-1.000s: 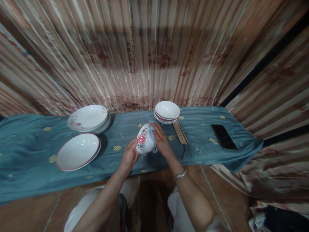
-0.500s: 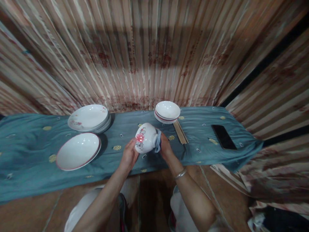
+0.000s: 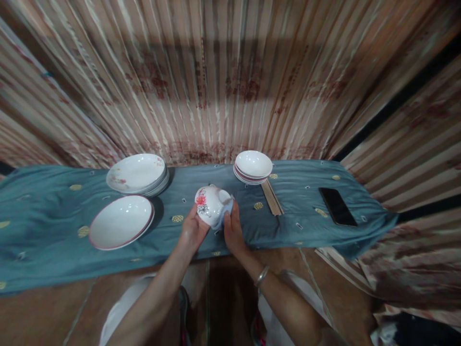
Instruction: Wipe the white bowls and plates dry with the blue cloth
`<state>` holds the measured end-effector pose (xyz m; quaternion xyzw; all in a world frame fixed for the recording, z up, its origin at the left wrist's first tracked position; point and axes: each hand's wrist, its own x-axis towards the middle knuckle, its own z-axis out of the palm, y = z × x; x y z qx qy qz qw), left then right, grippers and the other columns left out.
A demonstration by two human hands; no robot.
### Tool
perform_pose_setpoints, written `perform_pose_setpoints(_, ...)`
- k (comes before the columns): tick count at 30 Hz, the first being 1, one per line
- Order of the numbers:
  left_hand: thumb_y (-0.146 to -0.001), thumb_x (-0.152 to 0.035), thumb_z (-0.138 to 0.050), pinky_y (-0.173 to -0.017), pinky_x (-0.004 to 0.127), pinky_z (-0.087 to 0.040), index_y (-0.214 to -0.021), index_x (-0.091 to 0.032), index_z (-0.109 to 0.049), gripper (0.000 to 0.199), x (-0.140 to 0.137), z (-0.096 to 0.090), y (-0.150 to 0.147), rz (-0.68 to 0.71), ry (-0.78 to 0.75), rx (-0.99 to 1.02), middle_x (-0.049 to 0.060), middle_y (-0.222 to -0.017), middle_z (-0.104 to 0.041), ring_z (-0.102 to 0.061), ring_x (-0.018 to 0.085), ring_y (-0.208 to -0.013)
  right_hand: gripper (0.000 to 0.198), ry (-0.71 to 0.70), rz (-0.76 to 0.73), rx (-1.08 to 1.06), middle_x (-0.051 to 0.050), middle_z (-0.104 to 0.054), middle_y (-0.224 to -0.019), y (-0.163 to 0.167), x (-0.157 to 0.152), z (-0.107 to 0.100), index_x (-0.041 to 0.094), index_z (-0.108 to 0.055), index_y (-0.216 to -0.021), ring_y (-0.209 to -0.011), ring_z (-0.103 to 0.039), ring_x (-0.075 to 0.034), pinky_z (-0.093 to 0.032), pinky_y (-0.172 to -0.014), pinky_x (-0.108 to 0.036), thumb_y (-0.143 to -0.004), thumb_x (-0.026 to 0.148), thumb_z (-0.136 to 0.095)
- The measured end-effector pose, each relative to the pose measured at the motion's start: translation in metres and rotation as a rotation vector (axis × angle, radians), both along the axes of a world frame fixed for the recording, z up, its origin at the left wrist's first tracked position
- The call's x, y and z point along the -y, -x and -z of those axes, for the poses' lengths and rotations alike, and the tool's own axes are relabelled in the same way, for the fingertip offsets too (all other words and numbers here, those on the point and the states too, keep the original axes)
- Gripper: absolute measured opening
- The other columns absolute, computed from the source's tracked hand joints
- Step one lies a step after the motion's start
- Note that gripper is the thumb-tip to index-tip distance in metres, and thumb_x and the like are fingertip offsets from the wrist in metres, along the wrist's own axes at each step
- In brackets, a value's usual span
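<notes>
Brown floor tiles (image 3: pixel 50 317) show below the near edge of the desk (image 3: pixel 201 175), with pale trousers (image 3: pixel 306 293) on either side. A silver bangle (image 3: pixel 261 277) circles the right wrist. Just over the near edge, about midway along, the left grip (image 3: pixel 193 231) grasps a white bowl (image 3: pixel 212 204) by its side, the thumb lying near a red flower print. The bowl is tilted, its foot ring turned up and to the right. The right grip (image 3: pixel 235 233) clasps a blue cloth (image 3: pixel 227 205) against the bowl beside that ring.

Toward the left part of the near edge sit pink-rimmed dishes (image 3: pixel 120 223), one stacked in another. Toward the right end, a black phone (image 3: pixel 337 206) lies flat, and left of it several thin sticks (image 3: pixel 272 198) lie side by side, pointing away. By the far edge, flower-printed plates (image 3: pixel 137 174) are piled on the left, just behind the dishes, while small bowls (image 3: pixel 253 166) stand stacked right of the middle, next to the sticks' far ends. Behind the far edge hangs a pleated curtain (image 3: pixel 230 115) with reddish print
</notes>
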<state>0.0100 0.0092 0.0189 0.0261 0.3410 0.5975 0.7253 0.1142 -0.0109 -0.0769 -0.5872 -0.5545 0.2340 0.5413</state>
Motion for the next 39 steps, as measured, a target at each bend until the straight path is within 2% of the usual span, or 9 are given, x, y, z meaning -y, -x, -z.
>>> perform_pose_setpoints(7,-0.098,-0.026,-0.041,-0.099,0.044,-0.051,-0.141,-0.011,-0.050,0.046,-0.003,0.004,0.005,0.000,0.010,0.021,0.015,-0.114,-0.073,-0.069,0.027,-0.107,0.064,-0.056,-0.070,0.328,-0.021,-0.013,-0.162,0.001,0.024,-0.015,0.013,-0.001,-0.156,-0.151,-0.012,-0.027,-0.031,-0.117,-0.055,-0.102,0.031,-0.029)
perform_pose_setpoints(13,-0.099,-0.025,-0.040,-0.098,0.039,-0.051,-0.140,-0.007,-0.049,0.046,-0.002,-0.002,0.002,-0.021,0.010,0.011,0.015,-0.108,-0.075,-0.071,0.024,-0.101,0.068,-0.159,-0.121,0.458,-0.019,-0.006,-0.164,0.001,0.034,-0.019,0.016,0.004,-0.157,-0.152,-0.007,-0.031,-0.033,-0.114,-0.061,-0.100,0.020,-0.033)
perform_pose_setpoints(17,-0.098,-0.025,-0.039,-0.096,0.041,-0.053,-0.138,-0.008,-0.052,0.045,-0.002,-0.003,0.003,-0.021,0.007,0.014,0.016,-0.111,-0.074,-0.071,0.026,-0.102,0.070,-0.253,-0.157,0.620,-0.018,-0.019,-0.162,0.000,0.033,-0.020,0.014,-0.003,-0.157,-0.151,-0.009,-0.031,-0.035,-0.115,-0.060,-0.095,0.009,-0.035)
perform_pose_setpoints(23,-0.097,-0.024,-0.043,-0.085,0.030,-0.057,-0.133,-0.009,-0.058,0.042,-0.001,-0.001,0.006,0.041,-0.008,-0.011,0.014,-0.110,-0.074,-0.073,0.021,-0.092,0.058,-0.410,-0.233,0.841,-0.014,-0.045,-0.150,-0.008,0.025,-0.028,0.014,-0.033,-0.151,-0.148,-0.025,-0.028,-0.039,-0.114,-0.053,-0.094,0.007,-0.042)
perform_pose_setpoints(26,-0.097,-0.026,-0.045,-0.074,0.023,-0.058,-0.127,-0.008,-0.061,0.039,0.001,0.001,0.008,0.082,-0.004,-0.051,0.013,-0.100,-0.076,-0.073,0.018,-0.084,0.053,-0.406,-0.244,0.886,-0.011,-0.047,-0.149,-0.008,0.022,-0.033,0.018,-0.040,-0.147,-0.148,-0.025,-0.026,-0.039,-0.114,-0.049,-0.095,0.009,-0.042)
perform_pose_setpoints(32,-0.097,-0.038,-0.044,-0.067,0.020,-0.057,-0.108,-0.009,-0.069,0.040,0.006,-0.001,0.004,0.132,-0.051,-0.114,0.010,-0.082,-0.076,-0.073,0.017,-0.078,0.050,-0.423,-0.242,0.926,-0.008,-0.050,-0.148,-0.006,0.021,-0.041,0.019,-0.041,-0.146,-0.148,-0.025,-0.025,-0.034,-0.115,-0.045,-0.096,0.013,-0.042)
perform_pose_setpoints(36,-0.092,-0.043,-0.054,-0.078,0.023,-0.057,-0.100,-0.011,-0.071,0.037,0.011,-0.002,0.000,0.133,-0.086,-0.157,0.011,-0.085,-0.076,-0.073,0.021,-0.094,0.049,-0.411,-0.212,0.918,-0.006,-0.049,-0.149,-0.004,0.022,-0.048,0.023,-0.042,-0.146,-0.147,-0.028,-0.023,-0.029,-0.116,-0.045,-0.098,0.016,-0.043)
perform_pose_setpoints(39,-0.093,-0.042,-0.053,-0.092,0.025,-0.054,-0.098,-0.012,-0.073,0.036,0.012,-0.004,-0.004,0.107,-0.070,-0.198,0.011,-0.094,-0.077,-0.068,0.022,-0.109,0.046,-0.396,-0.181,0.902,-0.007,-0.051,-0.147,-0.002,0.021,-0.053,0.024,-0.045,-0.143,-0.146,-0.030,-0.024,-0.026,-0.117,-0.047,-0.098,0.018,-0.044)
